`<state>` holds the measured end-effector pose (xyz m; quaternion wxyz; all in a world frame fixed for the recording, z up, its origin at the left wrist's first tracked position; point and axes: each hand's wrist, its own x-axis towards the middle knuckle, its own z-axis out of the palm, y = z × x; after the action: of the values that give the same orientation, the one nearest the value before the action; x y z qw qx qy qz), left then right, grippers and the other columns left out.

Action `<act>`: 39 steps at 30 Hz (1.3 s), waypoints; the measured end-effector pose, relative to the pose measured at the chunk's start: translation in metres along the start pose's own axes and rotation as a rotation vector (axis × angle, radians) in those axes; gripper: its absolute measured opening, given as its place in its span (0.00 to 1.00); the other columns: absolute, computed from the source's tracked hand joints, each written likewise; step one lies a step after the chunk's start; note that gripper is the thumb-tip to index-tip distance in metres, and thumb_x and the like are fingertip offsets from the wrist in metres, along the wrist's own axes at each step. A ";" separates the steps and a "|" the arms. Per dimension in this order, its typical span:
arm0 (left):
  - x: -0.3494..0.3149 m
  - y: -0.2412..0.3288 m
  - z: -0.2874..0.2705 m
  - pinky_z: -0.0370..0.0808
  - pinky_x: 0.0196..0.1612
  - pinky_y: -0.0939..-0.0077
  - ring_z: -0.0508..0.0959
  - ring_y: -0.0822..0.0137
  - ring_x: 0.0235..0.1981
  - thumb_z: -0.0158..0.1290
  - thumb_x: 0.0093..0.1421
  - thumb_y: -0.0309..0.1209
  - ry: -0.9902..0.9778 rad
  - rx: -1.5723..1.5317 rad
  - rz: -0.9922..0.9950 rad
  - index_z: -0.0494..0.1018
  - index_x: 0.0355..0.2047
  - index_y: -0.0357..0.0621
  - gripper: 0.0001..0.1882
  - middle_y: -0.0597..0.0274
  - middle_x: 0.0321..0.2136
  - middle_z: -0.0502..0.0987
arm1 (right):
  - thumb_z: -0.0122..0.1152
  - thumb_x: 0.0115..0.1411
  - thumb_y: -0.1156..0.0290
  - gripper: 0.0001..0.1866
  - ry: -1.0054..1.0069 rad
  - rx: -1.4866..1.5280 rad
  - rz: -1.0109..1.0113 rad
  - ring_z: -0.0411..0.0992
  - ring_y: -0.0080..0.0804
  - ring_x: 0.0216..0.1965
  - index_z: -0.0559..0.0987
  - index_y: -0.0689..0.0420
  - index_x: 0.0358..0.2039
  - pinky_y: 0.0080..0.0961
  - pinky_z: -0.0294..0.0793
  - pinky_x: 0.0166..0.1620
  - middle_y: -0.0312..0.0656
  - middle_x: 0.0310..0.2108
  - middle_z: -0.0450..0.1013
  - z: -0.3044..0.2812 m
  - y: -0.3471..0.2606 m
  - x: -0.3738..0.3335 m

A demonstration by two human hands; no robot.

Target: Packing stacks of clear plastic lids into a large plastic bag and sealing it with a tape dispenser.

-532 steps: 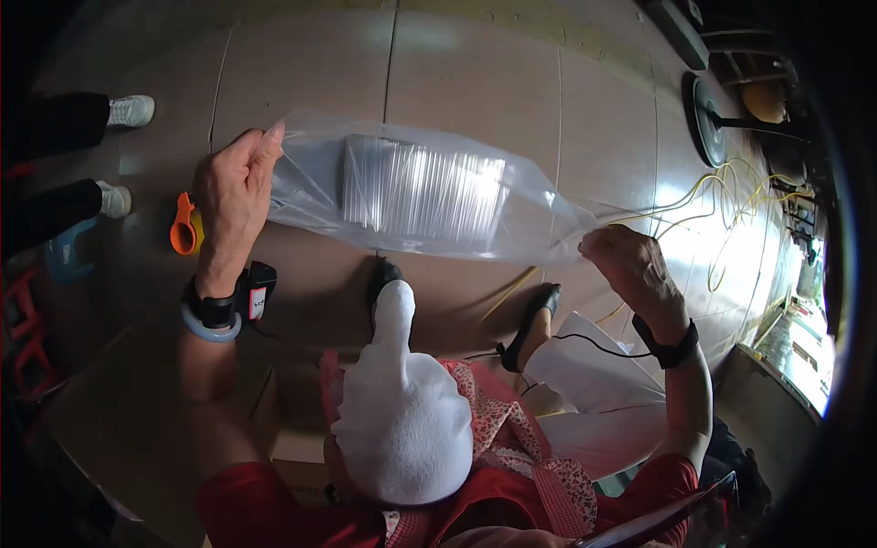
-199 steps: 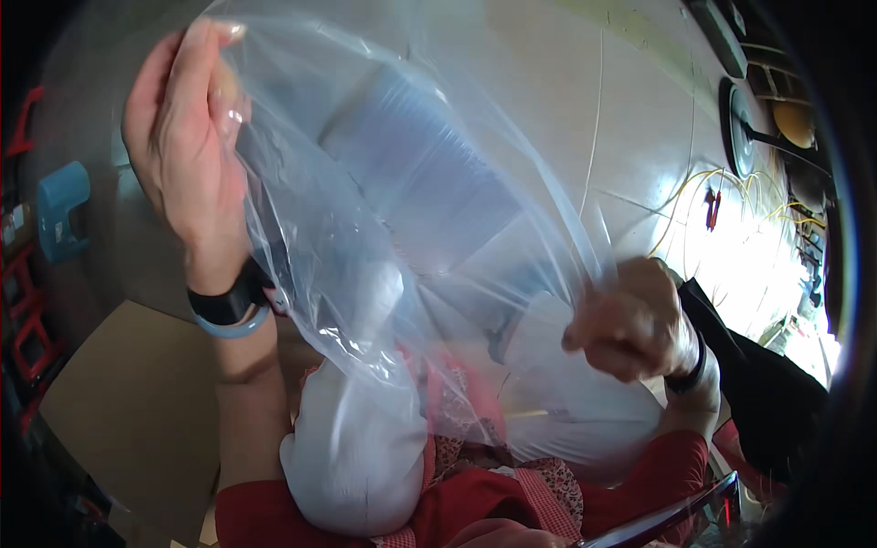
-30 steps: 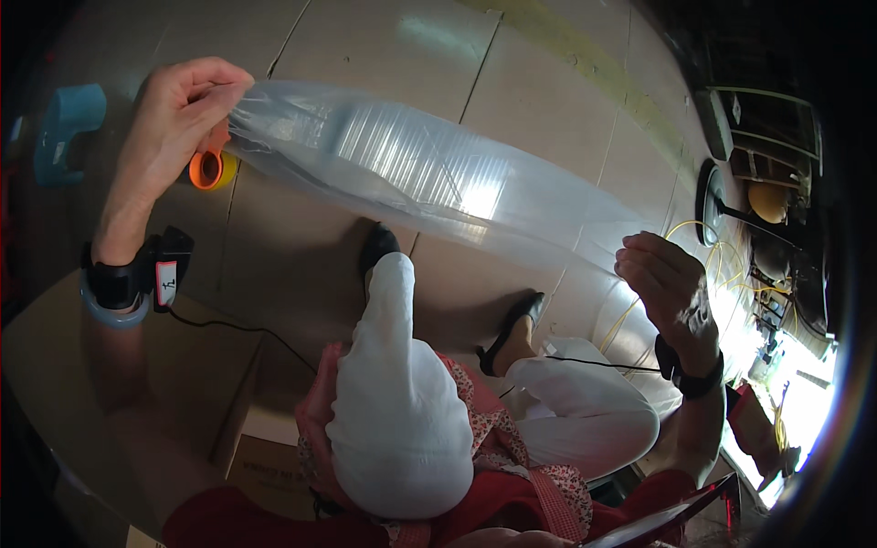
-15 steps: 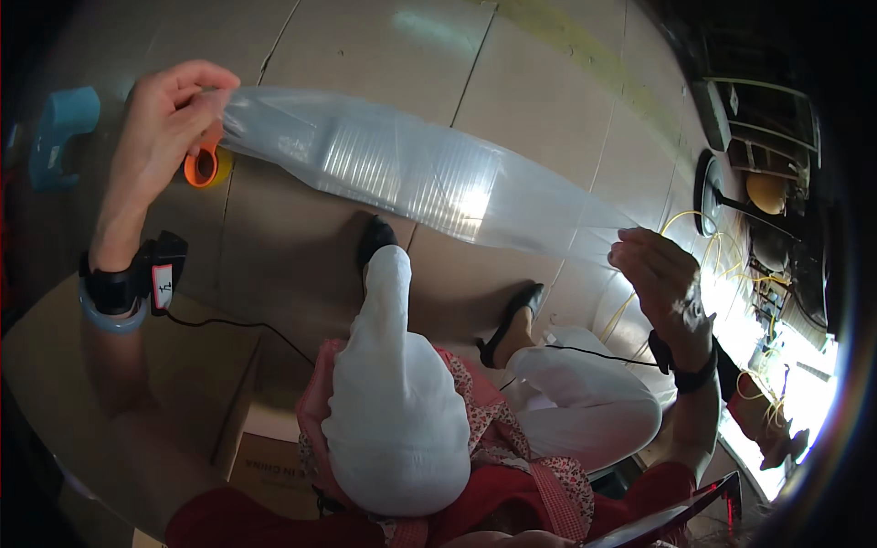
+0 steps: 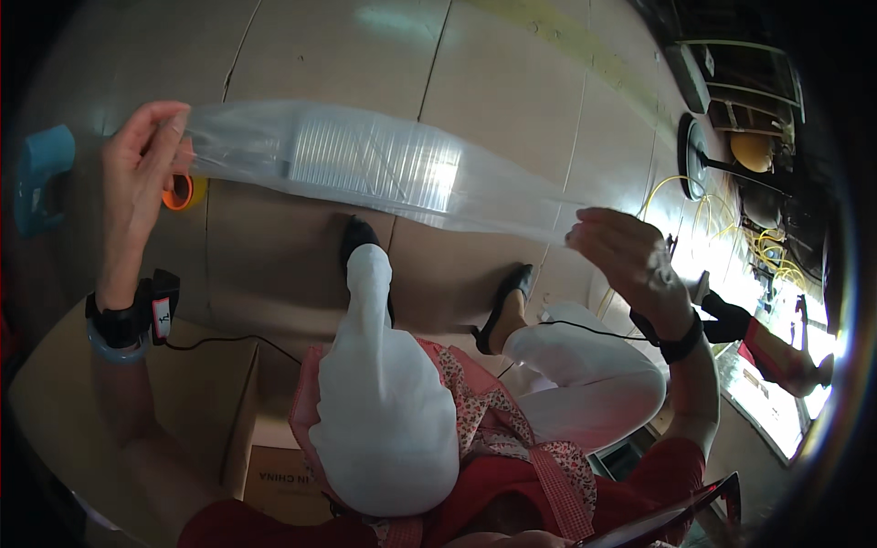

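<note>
A long clear plastic bag (image 5: 228, 137) is stretched across in front of me, above the floor. Inside it lies a clear, finely ribbed piece (image 5: 365, 164), its exact kind hard to make out. My left hand (image 5: 146, 169) pinches the bag's left end between thumb and fingers. At the other end, my right hand (image 5: 630, 260) grips the gathered plastic, its fingers closed. Just below my left fingers, an orange tape roll (image 5: 180, 193) shows on the floor, partly hidden by the hand.
A light blue tape dispenser (image 5: 44, 173) is at the far left. An open cardboard box (image 5: 183, 384) stands at my left side. To the right are a round black stand base (image 5: 694, 155), yellow cables (image 5: 776, 251) and another person's red sleeve (image 5: 767, 352). Tiled floor lies ahead.
Both hands and the bag have shifted left in the view. The left hand has come lower, the right slightly higher, so the bag slopes less. The other person's arm has moved up.
</note>
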<state>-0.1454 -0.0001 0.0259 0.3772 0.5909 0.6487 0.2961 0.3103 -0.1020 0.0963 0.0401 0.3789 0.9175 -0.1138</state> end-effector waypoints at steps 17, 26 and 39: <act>-0.047 0.049 0.033 0.73 0.42 0.68 0.75 0.60 0.40 0.63 0.53 0.33 0.245 0.509 0.801 0.74 0.47 0.42 0.21 0.56 0.38 0.73 | 0.70 0.44 0.69 0.22 0.216 -0.002 0.141 0.75 0.34 0.39 0.76 0.55 0.42 0.30 0.76 0.36 0.36 0.36 0.75 -0.007 -0.017 0.064; -0.057 0.051 0.076 0.74 0.43 0.62 0.75 0.57 0.36 0.60 0.47 0.26 -0.123 0.659 1.008 0.74 0.39 0.43 0.17 0.59 0.33 0.72 | 0.63 0.54 0.59 0.11 0.037 0.057 0.220 0.75 0.34 0.30 0.78 0.51 0.32 0.32 0.74 0.33 0.34 0.26 0.73 0.027 0.018 0.080; -0.047 0.088 0.102 0.71 0.44 0.65 0.74 0.60 0.43 0.47 0.57 0.28 -0.775 0.747 0.770 0.70 0.46 0.40 0.16 0.53 0.35 0.76 | 0.52 0.64 0.56 0.16 0.170 0.280 0.357 0.75 0.43 0.27 0.79 0.53 0.28 0.39 0.73 0.32 0.41 0.20 0.73 0.032 0.029 0.095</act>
<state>-0.0114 -0.0421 0.0508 0.2202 0.9355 0.2675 -0.0688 0.2629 -0.0247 0.0451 -0.0707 0.5453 0.8112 -0.1989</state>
